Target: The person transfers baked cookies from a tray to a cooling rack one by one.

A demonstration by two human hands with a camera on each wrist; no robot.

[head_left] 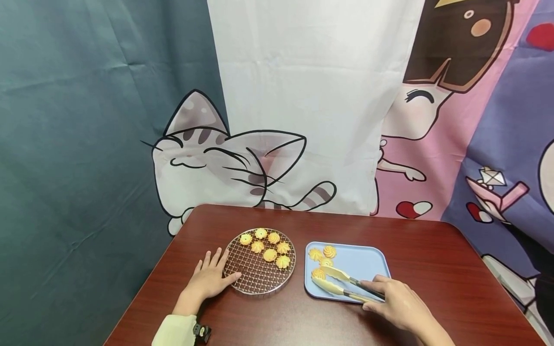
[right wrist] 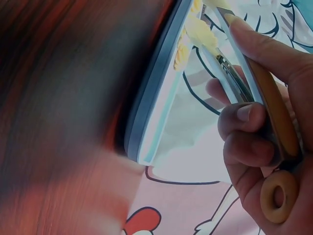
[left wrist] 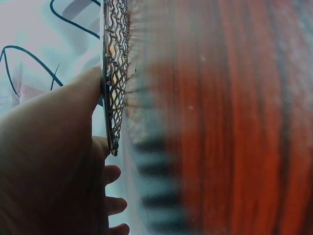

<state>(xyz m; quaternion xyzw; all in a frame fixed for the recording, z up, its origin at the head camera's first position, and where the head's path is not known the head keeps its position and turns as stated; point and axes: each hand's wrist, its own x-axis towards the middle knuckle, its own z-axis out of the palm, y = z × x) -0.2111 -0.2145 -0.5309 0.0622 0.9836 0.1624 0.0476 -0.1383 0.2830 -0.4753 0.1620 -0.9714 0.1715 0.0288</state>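
Cookies (head_left: 270, 255) are placed above one brown table (head_left: 285, 322): seven are laid on the round wire rack (head_left: 259, 279), at the left, and four on the blue tray (head_left: 368, 262), at the right. The rack's left rim is touched by the left hand (head_left: 208, 280), whose fingers are spread and straight. By the curled fingers of the right hand (head_left: 400, 302), the tongs (head_left: 331, 287) are gripped; their tips are held apart at the nearest tray cookie.
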